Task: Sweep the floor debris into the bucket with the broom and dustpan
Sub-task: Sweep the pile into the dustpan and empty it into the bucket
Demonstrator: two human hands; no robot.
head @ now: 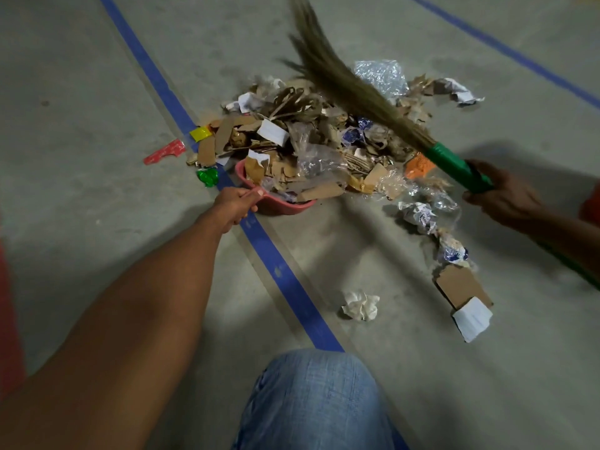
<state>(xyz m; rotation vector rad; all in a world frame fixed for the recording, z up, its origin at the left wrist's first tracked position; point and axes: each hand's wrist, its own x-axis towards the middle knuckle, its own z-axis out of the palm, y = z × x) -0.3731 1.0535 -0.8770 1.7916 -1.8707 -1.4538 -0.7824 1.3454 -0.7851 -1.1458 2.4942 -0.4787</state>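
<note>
single head-worn wide-angle view, facing forward and down, close over floor point(81, 92), knee point(311, 401) at bottom edge

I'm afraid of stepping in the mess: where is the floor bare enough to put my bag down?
Bare floor lies left of the blue tape line, nearer than the red scrap, and between that line, the dustpan and the crumpled white paper. Crowded: the debris pile under the broom, and the wrapper trail running down to the cardboard piece.
</note>
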